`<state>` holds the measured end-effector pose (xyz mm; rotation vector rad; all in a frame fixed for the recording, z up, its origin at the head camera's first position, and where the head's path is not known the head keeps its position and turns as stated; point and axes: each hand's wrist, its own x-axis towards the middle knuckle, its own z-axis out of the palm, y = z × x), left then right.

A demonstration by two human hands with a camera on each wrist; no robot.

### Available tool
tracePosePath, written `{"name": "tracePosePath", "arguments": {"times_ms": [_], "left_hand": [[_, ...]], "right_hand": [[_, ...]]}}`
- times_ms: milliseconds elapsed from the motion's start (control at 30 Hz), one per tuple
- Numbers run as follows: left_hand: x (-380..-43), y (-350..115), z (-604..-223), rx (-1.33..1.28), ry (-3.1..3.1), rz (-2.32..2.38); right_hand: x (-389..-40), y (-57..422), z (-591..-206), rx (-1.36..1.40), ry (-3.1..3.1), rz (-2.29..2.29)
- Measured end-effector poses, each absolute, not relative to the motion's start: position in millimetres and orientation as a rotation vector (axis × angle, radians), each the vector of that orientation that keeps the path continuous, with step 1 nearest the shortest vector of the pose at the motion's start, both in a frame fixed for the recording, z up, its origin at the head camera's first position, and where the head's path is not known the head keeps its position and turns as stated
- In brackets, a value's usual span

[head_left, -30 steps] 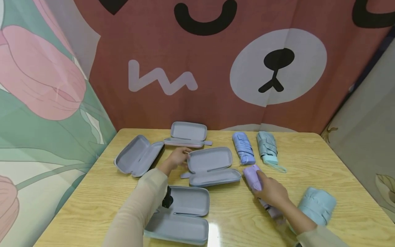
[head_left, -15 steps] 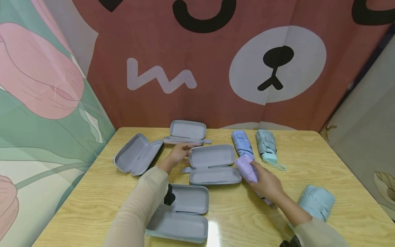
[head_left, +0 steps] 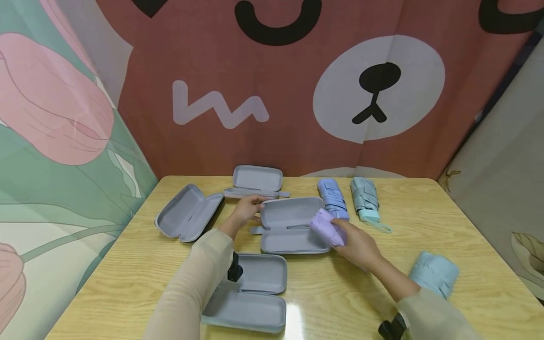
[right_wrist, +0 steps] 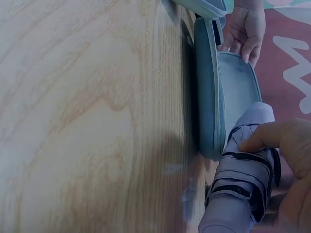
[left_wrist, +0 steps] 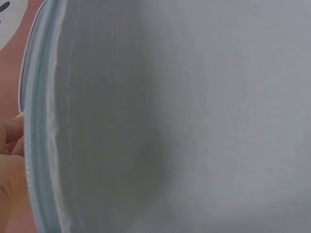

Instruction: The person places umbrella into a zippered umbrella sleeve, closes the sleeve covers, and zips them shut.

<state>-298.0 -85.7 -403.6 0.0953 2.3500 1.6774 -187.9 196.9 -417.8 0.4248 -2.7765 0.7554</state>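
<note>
My right hand [head_left: 359, 243] grips a folded purple umbrella [head_left: 326, 227], its far end over the right side of an open grey zip case [head_left: 291, 212]. In the right wrist view, thumb and fingers wrap the umbrella [right_wrist: 240, 177], which has dark bands around it. At the case's left end, my left hand [head_left: 246, 211] pinches the rim of its raised lid; the right wrist view shows that thumb on the lid edge [right_wrist: 246, 56]. A close grey panel with a pale blue zip [left_wrist: 41, 121] fills most of the left wrist view, leaving part of the left hand [left_wrist: 10, 170] showing.
More open grey cases stand around: one at left [head_left: 187, 212], one at the back [head_left: 257, 179], one in front [head_left: 250, 311]. A blue folded umbrella [head_left: 333, 196] and a teal one [head_left: 365, 196] lie back right. Another light-blue umbrella [head_left: 434, 274] lies front right.
My right hand has carried the purple umbrella left and up from the table's right side, to over the middle case. The left hand stays at that case's lid.
</note>
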Motion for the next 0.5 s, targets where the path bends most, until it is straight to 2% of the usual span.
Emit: {"name": "tracePosePath", "arguments": {"times_ms": [500], "left_hand": [[-301.1,-81.5,-404.1,0.126,2.301,1.739]], "right_hand": [[-199.1,184.2,-416.5,0.664,-2.786,0.728]]}}
